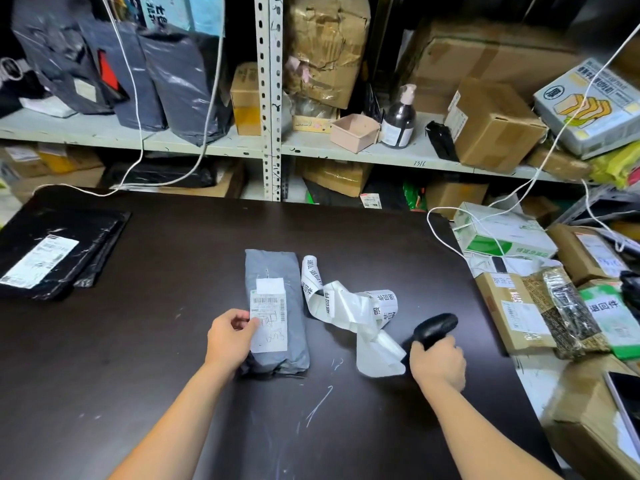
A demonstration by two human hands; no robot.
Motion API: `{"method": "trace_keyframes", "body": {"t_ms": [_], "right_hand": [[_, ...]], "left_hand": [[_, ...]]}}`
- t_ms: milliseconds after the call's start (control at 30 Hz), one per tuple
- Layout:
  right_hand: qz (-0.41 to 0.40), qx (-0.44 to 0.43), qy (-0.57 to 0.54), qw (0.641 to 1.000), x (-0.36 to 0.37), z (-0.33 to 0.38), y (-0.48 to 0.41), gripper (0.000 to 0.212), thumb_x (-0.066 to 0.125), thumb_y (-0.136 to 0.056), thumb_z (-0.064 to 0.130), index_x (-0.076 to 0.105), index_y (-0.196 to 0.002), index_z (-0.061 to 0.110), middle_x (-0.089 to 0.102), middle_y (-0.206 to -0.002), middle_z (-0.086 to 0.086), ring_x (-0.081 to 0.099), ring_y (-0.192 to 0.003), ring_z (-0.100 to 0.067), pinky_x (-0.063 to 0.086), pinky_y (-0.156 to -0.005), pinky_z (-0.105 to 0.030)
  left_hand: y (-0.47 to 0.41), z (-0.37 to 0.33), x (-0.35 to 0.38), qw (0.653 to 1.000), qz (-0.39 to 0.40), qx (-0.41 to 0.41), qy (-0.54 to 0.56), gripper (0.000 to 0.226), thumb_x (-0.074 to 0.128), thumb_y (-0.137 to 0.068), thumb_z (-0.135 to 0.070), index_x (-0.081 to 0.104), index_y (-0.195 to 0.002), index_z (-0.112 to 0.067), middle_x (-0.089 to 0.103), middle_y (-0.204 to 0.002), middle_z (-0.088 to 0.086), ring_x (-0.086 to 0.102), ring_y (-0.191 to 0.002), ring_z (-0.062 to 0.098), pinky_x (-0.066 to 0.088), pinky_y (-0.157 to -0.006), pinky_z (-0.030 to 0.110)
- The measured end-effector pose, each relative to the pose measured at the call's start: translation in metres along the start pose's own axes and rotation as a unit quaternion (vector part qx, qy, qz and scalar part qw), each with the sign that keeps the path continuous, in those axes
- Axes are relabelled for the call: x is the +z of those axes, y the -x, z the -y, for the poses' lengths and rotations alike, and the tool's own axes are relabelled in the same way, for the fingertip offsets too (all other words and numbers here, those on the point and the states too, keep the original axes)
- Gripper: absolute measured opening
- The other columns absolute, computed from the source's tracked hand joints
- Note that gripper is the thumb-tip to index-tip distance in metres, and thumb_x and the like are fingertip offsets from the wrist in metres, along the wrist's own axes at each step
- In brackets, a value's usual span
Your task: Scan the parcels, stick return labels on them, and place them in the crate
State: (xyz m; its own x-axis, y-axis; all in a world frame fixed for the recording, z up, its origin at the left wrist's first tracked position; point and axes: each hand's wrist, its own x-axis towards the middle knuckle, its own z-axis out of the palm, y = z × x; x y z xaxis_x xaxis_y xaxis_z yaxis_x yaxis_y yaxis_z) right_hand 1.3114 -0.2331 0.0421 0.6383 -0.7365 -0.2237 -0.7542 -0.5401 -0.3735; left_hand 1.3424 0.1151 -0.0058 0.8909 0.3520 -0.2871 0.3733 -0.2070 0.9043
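- Grey mailer parcel (277,344) lies mid-desk (138,341), shipping label (268,315) face up so the barcode reads.
- Left hand (230,336): fingers pinch the parcel's left edge, steadying it.
- Right hand (438,363): fingers wrapped round barcode scanner (434,327), toward desk's right edge, likely ready to scan.
- Return-label strip (349,313) lies between them, within reach.

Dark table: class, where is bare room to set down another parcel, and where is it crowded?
Bare: between black bags and grey parcel; behind label strip towards the shelf. Crowded: right edge, stacked boxes; scanner in the right hand.
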Motion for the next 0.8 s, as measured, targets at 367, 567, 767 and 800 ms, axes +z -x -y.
{"method": "trace_keyframes", "body": {"t_ms": [367, 567, 767, 800], "right_hand": [[0.222, -0.358, -0.040, 0.906, -0.021, 0.099, 0.033, 0.033, 0.075, -0.073, 0.035, 0.051, -0.060, 0.016, 0.049, -0.049, 0.013, 0.044, -0.048, -0.006, 0.035, -0.044, -0.015], [0.232, -0.439, 0.067, 0.866, -0.017, 0.112, 0.036, 0.029, 0.079, -0.074, 0.045, 0.057, -0.062, 0.032, 0.060, -0.062, 0.010, 0.056, -0.060, -0.008, 0.046, -0.058, -0.031], [0.187, -0.467, 0.110, 0.857, -0.022, 0.118, 0.039, 0.034, 0.075, -0.078, 0.055, 0.053, -0.069, 0.032, 0.061, -0.067, 0.012, 0.058, -0.064, -0.007, 0.049, -0.062, -0.029], [0.191, -0.466, 0.106, 0.858, -0.023, 0.117, 0.038, 0.033, 0.075, -0.078, 0.055, 0.053, -0.070, 0.032, 0.062, -0.069, 0.013, 0.057, -0.065, -0.006, 0.047, -0.060, -0.028]], "left_hand": [[-0.010, 0.004, 0.001, 1.000, 0.002, 0.007, 0.007, 0.009, 0.069, -0.092, -0.008, 0.071, -0.085, -0.015, 0.070, -0.085, 0.007, 0.061, -0.074, 0.019, 0.049, -0.071, 0.030], [-0.011, 0.001, -0.004, 1.000, -0.006, 0.011, 0.014, 0.011, 0.066, -0.093, -0.007, 0.070, -0.086, -0.015, 0.071, -0.087, 0.008, 0.060, -0.075, 0.017, 0.050, -0.074, 0.030], [-0.014, 0.002, -0.009, 1.000, -0.007, 0.015, 0.005, 0.012, 0.066, -0.093, -0.008, 0.071, -0.086, -0.017, 0.071, -0.087, 0.006, 0.061, -0.076, 0.017, 0.051, -0.075, 0.031], [-0.015, 0.002, -0.009, 1.000, -0.007, 0.015, 0.003, 0.012, 0.066, -0.093, -0.009, 0.071, -0.086, -0.017, 0.071, -0.087, 0.005, 0.061, -0.076, 0.017, 0.051, -0.074, 0.031]]}}
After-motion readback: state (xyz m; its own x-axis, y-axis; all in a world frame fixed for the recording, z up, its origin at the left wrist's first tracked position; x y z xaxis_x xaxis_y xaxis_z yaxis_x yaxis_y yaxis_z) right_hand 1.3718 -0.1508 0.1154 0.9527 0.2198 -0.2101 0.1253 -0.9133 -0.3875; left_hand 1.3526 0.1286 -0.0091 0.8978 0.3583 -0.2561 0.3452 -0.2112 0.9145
